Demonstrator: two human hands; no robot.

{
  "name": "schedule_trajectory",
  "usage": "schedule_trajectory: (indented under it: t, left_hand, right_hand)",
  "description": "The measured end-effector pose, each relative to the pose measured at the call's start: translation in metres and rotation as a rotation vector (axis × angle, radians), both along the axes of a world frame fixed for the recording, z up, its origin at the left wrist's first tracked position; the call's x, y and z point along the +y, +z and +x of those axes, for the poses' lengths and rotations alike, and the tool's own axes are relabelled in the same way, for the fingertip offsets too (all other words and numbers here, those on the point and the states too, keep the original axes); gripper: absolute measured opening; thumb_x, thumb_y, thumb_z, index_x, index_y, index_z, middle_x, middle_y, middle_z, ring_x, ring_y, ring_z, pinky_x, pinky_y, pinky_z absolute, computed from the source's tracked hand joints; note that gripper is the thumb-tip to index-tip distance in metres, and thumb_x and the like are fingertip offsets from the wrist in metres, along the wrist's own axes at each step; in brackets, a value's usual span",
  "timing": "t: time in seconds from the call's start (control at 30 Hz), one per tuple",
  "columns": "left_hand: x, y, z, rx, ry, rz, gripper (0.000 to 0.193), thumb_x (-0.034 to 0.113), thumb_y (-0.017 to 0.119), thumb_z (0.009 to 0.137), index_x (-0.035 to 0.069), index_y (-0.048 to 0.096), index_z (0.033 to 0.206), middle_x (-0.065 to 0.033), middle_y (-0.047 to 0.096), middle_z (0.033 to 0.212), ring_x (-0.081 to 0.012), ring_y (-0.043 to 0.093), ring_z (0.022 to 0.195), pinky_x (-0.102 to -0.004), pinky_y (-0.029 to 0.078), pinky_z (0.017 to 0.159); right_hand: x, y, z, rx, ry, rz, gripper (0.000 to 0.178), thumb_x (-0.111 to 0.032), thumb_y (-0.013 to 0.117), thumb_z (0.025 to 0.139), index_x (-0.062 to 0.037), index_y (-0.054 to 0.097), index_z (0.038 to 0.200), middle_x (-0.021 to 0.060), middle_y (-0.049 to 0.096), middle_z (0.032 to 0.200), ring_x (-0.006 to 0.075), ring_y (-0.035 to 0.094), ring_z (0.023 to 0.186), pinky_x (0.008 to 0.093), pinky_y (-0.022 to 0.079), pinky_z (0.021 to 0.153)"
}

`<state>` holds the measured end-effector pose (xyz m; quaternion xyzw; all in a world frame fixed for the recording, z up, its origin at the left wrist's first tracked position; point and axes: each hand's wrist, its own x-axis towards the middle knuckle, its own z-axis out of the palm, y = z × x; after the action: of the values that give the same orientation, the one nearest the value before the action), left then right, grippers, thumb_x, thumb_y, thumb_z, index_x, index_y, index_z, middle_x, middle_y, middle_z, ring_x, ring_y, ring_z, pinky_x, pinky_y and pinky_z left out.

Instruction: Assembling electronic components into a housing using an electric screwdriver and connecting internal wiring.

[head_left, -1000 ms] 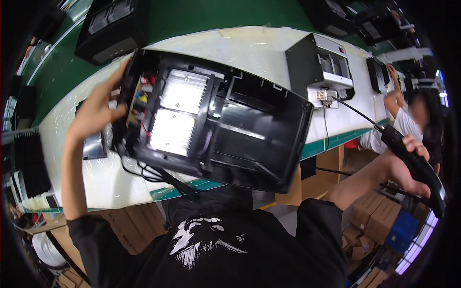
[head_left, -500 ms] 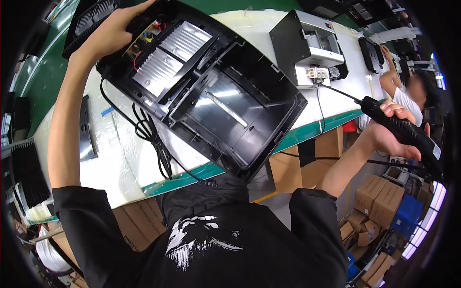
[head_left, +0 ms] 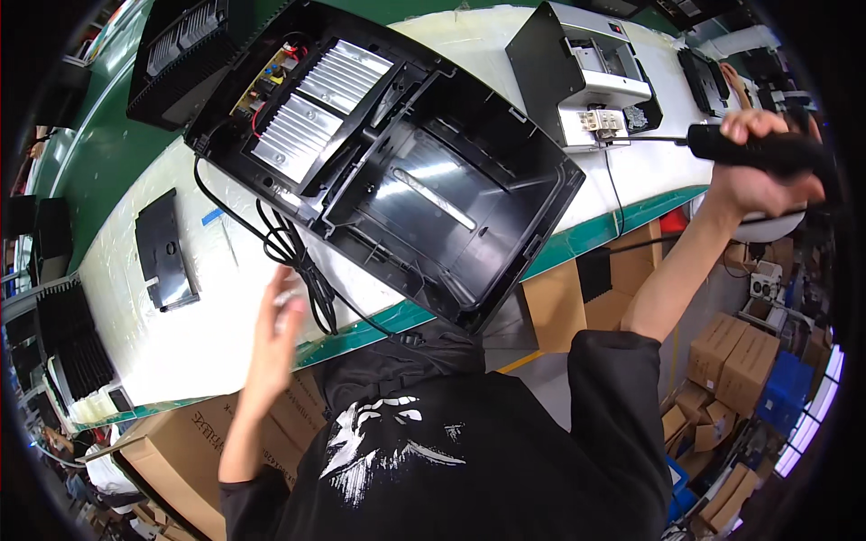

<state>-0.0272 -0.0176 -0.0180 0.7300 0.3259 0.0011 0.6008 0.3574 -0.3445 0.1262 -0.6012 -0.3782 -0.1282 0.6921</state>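
Probably stiff, heavier at the silver heatsinks [head_left: 298, 135]: black plastic housing [head_left: 397, 180], on the workbench [head_left: 207, 334], overhanging its near edge. Grip outer rim, avoid fragile circuit board [head_left: 262, 86]. Right hand [head_left: 758, 180] wraps electric screwdriver [head_left: 744, 151]; left hand [head_left: 271, 334] blurred near coiled cable [head_left: 316, 298], can't tell if pinching.

A flat black panel [head_left: 155, 236] lies near the left edge of the worktop [head_left: 203, 329], a blue strip [head_left: 211, 216] beside it. Ribbed black parts [head_left: 72, 338] sit at the near left corner. Brown cardboard boxes [head_left: 722, 353] stand beyond the near edge, beside a blue box [head_left: 785, 389].
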Motion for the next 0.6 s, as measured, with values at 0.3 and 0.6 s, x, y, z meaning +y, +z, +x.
schedule_trajectory:
  t: [0.3, 0.6]
  left_hand:
    - [-0.096, -0.003, 0.083, -0.393, 0.292, -0.539, 0.093, 0.033, 0.055, 0.091, -0.006, -0.012, 0.142, -0.0207, -0.001, 0.151, -0.0271, 0.004, 0.14, -0.0324, 0.007, 0.112]
    - [-0.099, 0.022, 0.109, -0.553, 0.304, -0.659, 0.111, 0.029, 0.07, 0.081, -0.013, -0.015, 0.137, -0.0255, 0.007, 0.147, -0.0276, 0.009, 0.138, -0.0338, 0.007, 0.112]
  right_hand:
    - [0.071, 0.016, 0.037, 0.075, -0.135, -0.115, 0.061, -0.055, 0.035, 0.09, 0.0037, 0.051, 0.097, 0.0131, 0.054, 0.073, 0.0235, 0.051, 0.06, 0.0348, 0.043, 0.058]
    - [0.107, 0.017, 0.028, -0.051, -0.282, -0.22, 0.038, -0.039, 0.041, 0.095, -0.0015, 0.043, 0.093, 0.0134, 0.057, 0.065, 0.0207, 0.054, 0.048, 0.0317, 0.046, 0.045]
